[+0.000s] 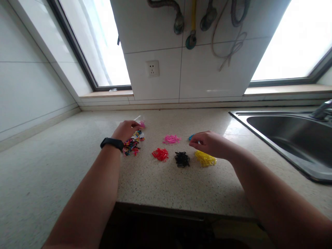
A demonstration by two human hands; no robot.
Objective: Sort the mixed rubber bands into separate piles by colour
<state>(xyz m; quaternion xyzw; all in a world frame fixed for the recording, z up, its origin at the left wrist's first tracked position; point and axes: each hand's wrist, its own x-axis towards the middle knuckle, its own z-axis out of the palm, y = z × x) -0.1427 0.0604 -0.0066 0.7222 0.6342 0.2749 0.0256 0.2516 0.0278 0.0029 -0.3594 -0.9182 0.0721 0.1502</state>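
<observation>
On a speckled countertop (166, 183) lie small piles of tiny coloured pieces. My left hand (126, 130), with a black band on the wrist, rests closed on the mixed-colour pile (132, 144) inside a clear bag; what the fingers hold is hidden. My right hand (207, 142) pinches its fingers together over the blue pile (191, 137), just above the yellow pile (205, 159). Between the hands lie a pink pile (171, 139), a red pile (160, 154) and a black pile (182, 159).
A steel sink (287, 138) with a tap (321, 110) is set into the counter at the right. Tiled wall, a socket (153, 68) and hanging hoses stand behind. Windows flank the wall. The counter's front edge runs below the piles.
</observation>
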